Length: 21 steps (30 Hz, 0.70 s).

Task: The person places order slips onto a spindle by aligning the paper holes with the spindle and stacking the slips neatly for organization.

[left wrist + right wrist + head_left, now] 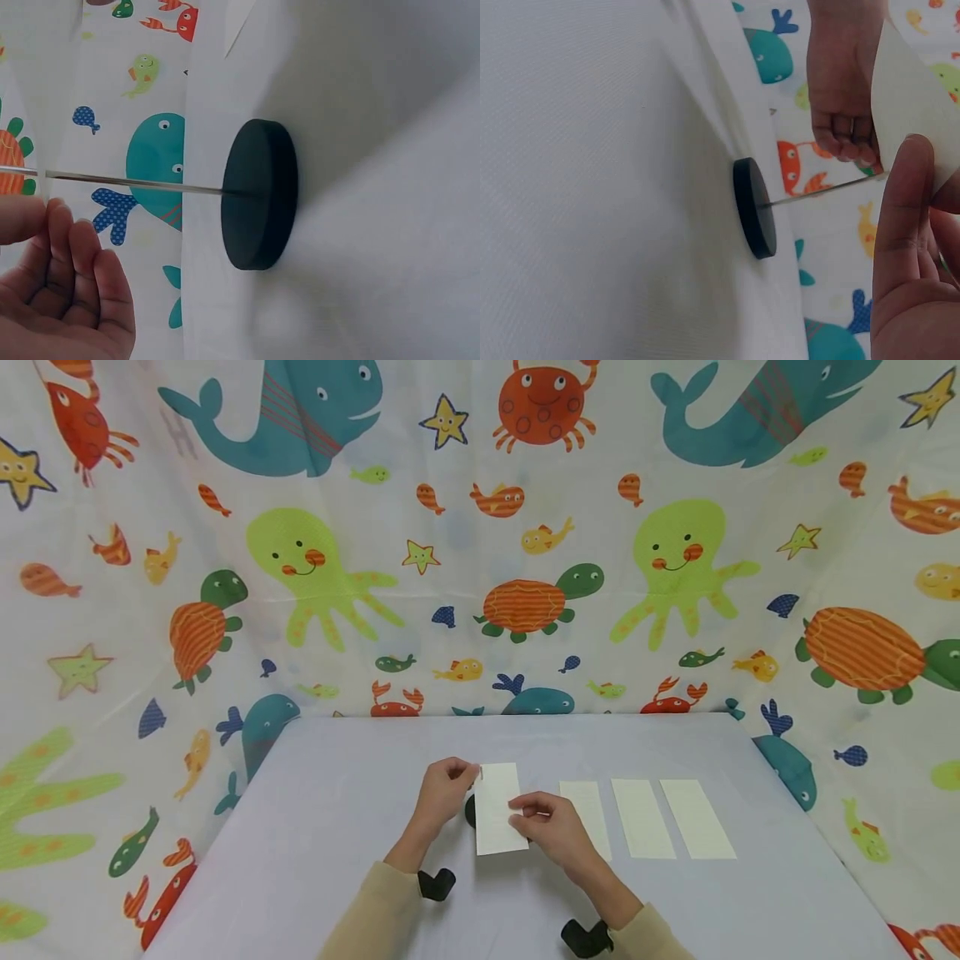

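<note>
A cream paper slip [498, 810] is held up above the table, over a spike stand with a round black base [259, 195] and a thin upright metal rod [150, 184]. My left hand [446, 789] pinches the slip's upper left edge. Near that corner the rod appears to pass through the paper, and a short bit of metal shows there in the head view. My right hand [553, 827] pinches the slip's lower right edge between thumb and fingers. In the head view the slip hides most of the stand; the right wrist view shows its base [754, 208] flat on the table.
Three more cream slips, a left one [587, 814], a middle one [643, 818] and a right one [697, 818], lie in a row to the right on the white-covered table [300, 827]. Behind hangs a curtain [450, 635] printed with sea animals.
</note>
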Motion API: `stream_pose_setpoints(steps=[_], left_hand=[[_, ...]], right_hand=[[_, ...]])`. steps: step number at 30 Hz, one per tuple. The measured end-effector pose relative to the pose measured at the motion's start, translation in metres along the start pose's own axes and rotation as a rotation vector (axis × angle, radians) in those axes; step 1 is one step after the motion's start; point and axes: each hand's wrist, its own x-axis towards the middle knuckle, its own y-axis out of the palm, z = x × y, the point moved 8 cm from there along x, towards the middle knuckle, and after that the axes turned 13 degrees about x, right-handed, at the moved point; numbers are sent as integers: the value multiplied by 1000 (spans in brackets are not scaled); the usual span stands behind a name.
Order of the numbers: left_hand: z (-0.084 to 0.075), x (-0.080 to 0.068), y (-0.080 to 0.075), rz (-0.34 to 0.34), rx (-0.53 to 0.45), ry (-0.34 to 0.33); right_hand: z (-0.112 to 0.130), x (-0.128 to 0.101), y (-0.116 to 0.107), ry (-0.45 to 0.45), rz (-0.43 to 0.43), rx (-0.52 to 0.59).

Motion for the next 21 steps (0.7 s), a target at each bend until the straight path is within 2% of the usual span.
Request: stream_pose_setpoints(steps=[12,21], left_hand=[[10,8,9,17,23,-19],[16,13,15,22,95,12]], right_hand=[[-10,6,3,31,20,-45],[-19,6,6,37,74,-94]])
